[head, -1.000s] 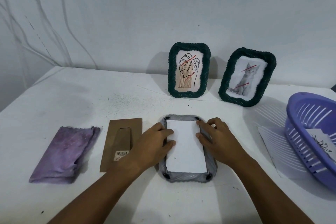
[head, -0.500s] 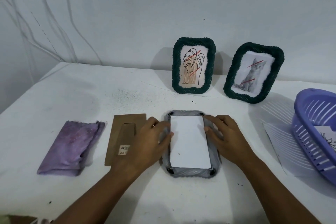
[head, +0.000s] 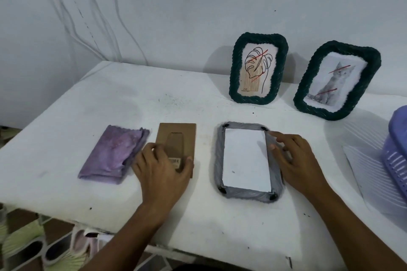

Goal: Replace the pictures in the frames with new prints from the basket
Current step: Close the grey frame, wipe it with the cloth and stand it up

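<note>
The grey woven picture frame [head: 248,161] lay face down near the table's [head: 66,105] front edge, long axis front-to-back, a white print [head: 246,160] in its recess. The brown cardboard backing [head: 177,138] lay just left, gripped by the left hand [head: 161,170]; the right hand [head: 295,160] rested loosely on the frame.

On the white table [head: 88,99], a folded purple cloth [head: 113,154] is laid leftmost, a brown cardboard backing board [head: 178,136] beside it, then a face-down grey woven frame [head: 220,160]. Behind, two dark green braided frames [head: 258,71] are propped against the wall.
</note>
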Available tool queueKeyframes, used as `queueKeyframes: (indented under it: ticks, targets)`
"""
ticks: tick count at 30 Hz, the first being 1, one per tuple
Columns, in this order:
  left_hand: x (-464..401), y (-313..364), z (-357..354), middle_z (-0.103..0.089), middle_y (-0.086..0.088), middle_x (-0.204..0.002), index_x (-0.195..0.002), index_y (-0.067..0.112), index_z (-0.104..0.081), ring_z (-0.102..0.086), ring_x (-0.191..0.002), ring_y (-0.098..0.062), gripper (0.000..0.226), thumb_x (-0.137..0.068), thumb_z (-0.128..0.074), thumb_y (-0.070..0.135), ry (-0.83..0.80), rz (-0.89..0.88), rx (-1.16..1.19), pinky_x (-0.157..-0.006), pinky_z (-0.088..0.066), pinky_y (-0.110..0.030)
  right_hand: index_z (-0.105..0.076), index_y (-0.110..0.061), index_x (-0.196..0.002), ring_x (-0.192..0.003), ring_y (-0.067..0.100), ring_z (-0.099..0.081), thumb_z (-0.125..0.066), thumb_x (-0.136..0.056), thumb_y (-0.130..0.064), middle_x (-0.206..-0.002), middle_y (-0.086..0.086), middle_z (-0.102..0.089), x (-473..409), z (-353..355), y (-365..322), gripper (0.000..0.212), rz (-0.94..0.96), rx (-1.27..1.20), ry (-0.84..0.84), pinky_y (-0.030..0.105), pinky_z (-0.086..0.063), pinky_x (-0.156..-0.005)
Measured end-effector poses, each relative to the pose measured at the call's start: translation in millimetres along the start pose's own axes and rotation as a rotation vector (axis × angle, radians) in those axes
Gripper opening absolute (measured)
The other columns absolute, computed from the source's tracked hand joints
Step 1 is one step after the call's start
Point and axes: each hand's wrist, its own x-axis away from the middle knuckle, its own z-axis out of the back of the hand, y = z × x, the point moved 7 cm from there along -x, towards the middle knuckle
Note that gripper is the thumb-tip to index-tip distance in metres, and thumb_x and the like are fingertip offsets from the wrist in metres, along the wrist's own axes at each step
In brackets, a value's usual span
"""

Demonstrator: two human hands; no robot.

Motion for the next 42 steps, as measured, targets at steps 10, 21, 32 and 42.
queueKeyframes:
  ticks: [10, 21, 32, 42]
  targets:
    - [0.8, -3.9, 1.0, -0.053, -0.014, -0.122, -0.113, 0.003, -0.058, -0.04, -0.118, -0.034, 0.051, -0.081, -0.062, 0.044, 0.01, 0.092, 0.13, -0.103, -0.027, -0.052, -0.058, -0.02, -0.125, -0.095, 0.018, -0.05, -0.045, -0.088, -0.044, -0.102, -0.008, -0.054, 1.2, -0.3, -0.3, 0.046, -0.017, -0.004, 0.006, 0.025, -0.035, -0.085]
    - [8.9, 31.2, 32.2, -0.052, -0.009, -0.126, -0.112, 0.005, -0.059, -0.043, -0.12, -0.029, 0.055, -0.078, -0.054, 0.047, 0.075, 0.046, 0.325, -0.099, -0.031, -0.047, -0.061, -0.02, -0.121, -0.095, 0.017, -0.05, -0.055, -0.091, -0.034, -0.102, -0.006, -0.057, 2.6, 0.0, -0.7, 0.034, -0.024, -0.023, 0.004, 0.025, -0.036, -0.085]
    - [50.9, 122.8, 0.9, -0.048, -0.004, -0.13, -0.123, 0.009, -0.053, -0.036, -0.122, -0.025, 0.063, -0.078, -0.044, 0.053, -0.15, -0.036, 0.366, -0.098, -0.031, -0.038, -0.064, -0.014, -0.121, -0.095, 0.017, -0.047, -0.053, -0.093, -0.008, -0.098, -0.002, -0.057, 1.1, 2.8, 2.6, 0.03, -0.037, -0.069, -0.011, 0.013, -0.03, -0.082]
    - [53.5, 145.0, -14.3, -0.044, -0.009, -0.131, -0.124, 0.006, -0.049, -0.032, -0.122, -0.027, 0.055, -0.087, -0.054, 0.047, -0.197, 0.007, 0.301, -0.1, -0.029, -0.038, -0.061, -0.018, -0.125, -0.097, 0.012, -0.042, -0.05, -0.095, -0.01, -0.1, -0.002, -0.056, -0.1, 0.6, 5.2, 0.033, -0.042, -0.043, -0.058, 0.01, -0.029, -0.076]
